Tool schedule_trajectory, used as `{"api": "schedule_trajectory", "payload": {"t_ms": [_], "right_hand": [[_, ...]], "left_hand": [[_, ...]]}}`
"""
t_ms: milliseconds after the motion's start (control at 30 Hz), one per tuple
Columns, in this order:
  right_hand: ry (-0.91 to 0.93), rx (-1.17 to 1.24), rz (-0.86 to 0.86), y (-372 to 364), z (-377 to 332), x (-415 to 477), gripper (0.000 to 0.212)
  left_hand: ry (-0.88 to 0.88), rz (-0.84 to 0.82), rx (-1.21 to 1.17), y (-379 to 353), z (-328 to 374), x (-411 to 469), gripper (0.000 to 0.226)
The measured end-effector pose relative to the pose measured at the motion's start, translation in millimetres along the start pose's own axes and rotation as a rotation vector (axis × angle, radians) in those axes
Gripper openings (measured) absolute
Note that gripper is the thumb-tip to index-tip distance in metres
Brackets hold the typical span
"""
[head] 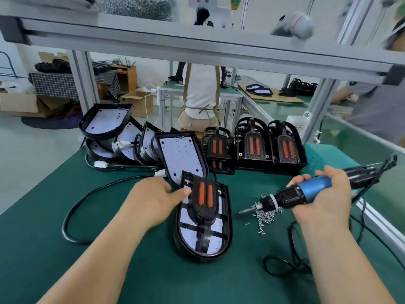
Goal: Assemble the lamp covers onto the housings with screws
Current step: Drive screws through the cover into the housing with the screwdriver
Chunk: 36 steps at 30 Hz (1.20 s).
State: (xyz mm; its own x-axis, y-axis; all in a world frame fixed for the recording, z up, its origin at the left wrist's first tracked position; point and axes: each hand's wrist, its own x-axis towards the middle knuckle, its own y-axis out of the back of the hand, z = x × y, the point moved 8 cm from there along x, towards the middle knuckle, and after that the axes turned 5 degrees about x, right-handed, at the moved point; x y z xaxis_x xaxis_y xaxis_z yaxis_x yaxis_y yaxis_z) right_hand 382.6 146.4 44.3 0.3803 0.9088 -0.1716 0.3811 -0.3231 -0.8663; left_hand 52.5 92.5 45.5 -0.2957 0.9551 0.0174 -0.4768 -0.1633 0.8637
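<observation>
Black housing lengthwise, rounded end near | left hand presses cover | right hand grips left-pointing screwdriver

Both bare forearms reach forward from the lower edge, set apart. The left hand lies palm down with its fingers nearly straight, the fingertips touching the left side of the lamp cover. The right hand has its fingers curled round the screwdriver.

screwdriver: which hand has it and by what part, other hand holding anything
The right hand grips the electric screwdriver round its blue body. The left hand holds nothing; its straight fingers touch the lamp cover at its left edge.
</observation>
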Motion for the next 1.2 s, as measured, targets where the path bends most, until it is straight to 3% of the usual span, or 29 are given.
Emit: {"api": "schedule_trajectory", "payload": {"t_ms": [100,200,333,500,567,667,767,867,967,1100,1200], "right_hand": [[-0.075,-0.018,0.03,9.7,-4.1,8.9,0.02],[-0.134,-0.045,0.016,15.3,-7.1,16.6,0.02],[-0.194,-0.057,-0.027,18.2,-14.7,21.5,0.022],[-0.215,0.06,-0.037,20.7,-21.0,24.0,0.02],[-0.217,0.093,-0.032,21.5,-22.1,24.4,0.02],[-0.221,0.129,-0.023,22.2,-22.3,23.7,0.019],[-0.227,0.158,-0.012,22.0,-22.6,22.6,0.018],[-0.214,0.188,0.0,22.7,-23.0,22.2,0.019],[-0.179,0.255,-0.007,19.8,-24.9,19.0,0.017],[-0.118,0.344,-0.029,14.2,-28.2,12.5,0.017],[-0.097,0.357,-0.055,6.2,-24.4,5.4,0.017]], "left_hand": [[-0.134,0.209,0.022,23.5,32.9,-14.2,0.017],[-0.34,0.144,0.023,2.2,87.5,-31.3,0.012],[-0.538,0.047,0.322,-63.3,141.3,-40.1,0.018],[-0.495,0.016,0.631,-100.3,152.5,-26.4,0.011],[-0.487,0.003,0.655,-105.6,153.2,-22.7,0.004],[-0.486,0.035,0.707,-109.6,153.0,-23.7,0.023],[-0.513,0.068,0.707,-114.8,151.1,-26.2,0.005],[-0.515,0.05,0.699,-115.3,153.5,-29.0,0.011],[-0.433,0.021,0.351,-93.9,153.0,-28.7,0.014],[-0.091,-0.205,-0.84,-71.8,115.0,-32.1,0.019],[0.087,-0.322,-1.318,-76.4,103.6,-42.2,0.013]]}}
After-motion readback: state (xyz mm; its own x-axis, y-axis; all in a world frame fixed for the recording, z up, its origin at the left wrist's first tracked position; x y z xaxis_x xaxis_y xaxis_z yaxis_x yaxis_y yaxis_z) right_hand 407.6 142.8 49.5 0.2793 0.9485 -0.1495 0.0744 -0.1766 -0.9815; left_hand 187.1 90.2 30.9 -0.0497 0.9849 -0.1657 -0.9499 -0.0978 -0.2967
